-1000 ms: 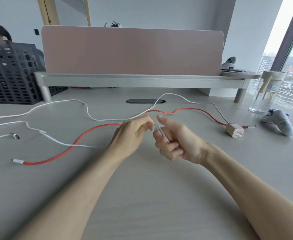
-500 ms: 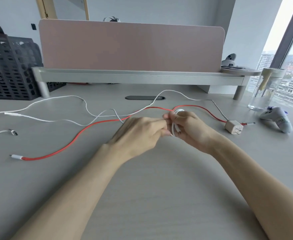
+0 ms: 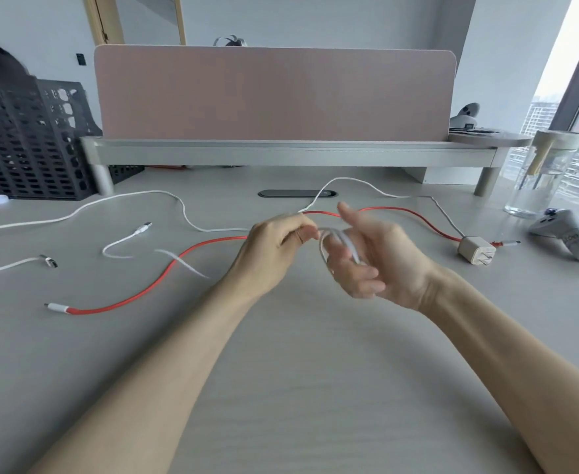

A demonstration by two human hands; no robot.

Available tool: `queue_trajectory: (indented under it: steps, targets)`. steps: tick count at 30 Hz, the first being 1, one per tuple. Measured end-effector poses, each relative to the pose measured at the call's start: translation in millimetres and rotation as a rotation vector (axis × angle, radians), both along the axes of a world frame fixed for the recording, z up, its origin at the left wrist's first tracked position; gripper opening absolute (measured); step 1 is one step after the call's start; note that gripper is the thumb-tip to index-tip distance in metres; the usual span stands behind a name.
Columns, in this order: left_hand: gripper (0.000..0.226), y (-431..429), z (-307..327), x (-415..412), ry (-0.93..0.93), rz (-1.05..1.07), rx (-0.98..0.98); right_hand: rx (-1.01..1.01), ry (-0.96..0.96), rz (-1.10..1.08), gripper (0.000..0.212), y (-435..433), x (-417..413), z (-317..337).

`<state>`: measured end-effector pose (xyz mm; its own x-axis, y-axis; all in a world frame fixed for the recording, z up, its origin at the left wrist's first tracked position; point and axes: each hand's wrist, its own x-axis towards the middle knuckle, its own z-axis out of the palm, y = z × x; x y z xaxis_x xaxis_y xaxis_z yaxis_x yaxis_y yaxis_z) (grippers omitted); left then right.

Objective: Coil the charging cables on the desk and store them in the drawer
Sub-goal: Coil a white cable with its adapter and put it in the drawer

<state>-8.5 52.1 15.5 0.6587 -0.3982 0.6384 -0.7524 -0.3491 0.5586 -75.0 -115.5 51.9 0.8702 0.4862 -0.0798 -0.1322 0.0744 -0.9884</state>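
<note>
Right hand (image 3: 384,265) rotated, cable (image 3: 344,241) looped round it (left hand (image 3: 274,251) pinches).

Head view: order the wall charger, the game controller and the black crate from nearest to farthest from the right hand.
1. The wall charger, on the desk just to the right of the right hand.
2. The game controller, farther right, near the window side.
3. The black crate, far left at the back of the desk.
</note>
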Motion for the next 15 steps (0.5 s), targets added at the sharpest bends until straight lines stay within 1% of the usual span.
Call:
queue_trajectory:
  steps: [2,4,5,6,7,8,10,11,13,15]
  targets:
    - [0.016,-5.2,-6.1,-5.5,0.043,0.016,0.139,0.286,-0.025,-0.082,0.052,0.5,-0.3,2.8]
    - [0.016,-13.9,-8.9,-13.8,0.025,0.054,0.351,0.53,-0.058,-0.206,0.053,-1.1,-1.1,5.4]
    - [0.015,-18.8,-9.1,-18.7,-0.022,0.072,0.44,0.599,-0.084,-0.27,0.053,-3.7,-0.7,6.0]
    - [0.017,-23.0,-8.5,-23.1,-0.085,0.081,0.505,0.612,-0.117,-0.329,0.055,-7.1,0.2,6.1]
    - [0.02,-26.0,-6.5,-27.2,-0.157,0.084,0.542,0.566,-0.147,-0.376,0.06,-11.0,2.5,5.5]
    - [0.022,-27.2,-4.0,-29.3,-0.236,0.084,0.545,0.477,-0.168,-0.407,0.067,-14.0,5.6,4.7]
    - [0.02,-23.9,1.2,-29.9,-0.381,0.058,0.497,0.259,-0.17,-0.438,0.082,-15.8,10.8,0.4]
    - [0.019,-20.7,5.5,-30.3,-0.412,0.047,0.474,0.143,-0.158,-0.438,0.087,-15.3,11.9,-2.2]
    - [0.022,-12.2,11.7,-29.5,-0.372,0.036,0.438,-0.147,-0.168,-0.374,0.098,-12.4,12.0,-6.4]
    - [0.029,-5.2,16.6,-29.6,-0.305,-0.001,0.395,-0.395,-0.22,-0.249,0.111,-8.5,10.2,-7.6]
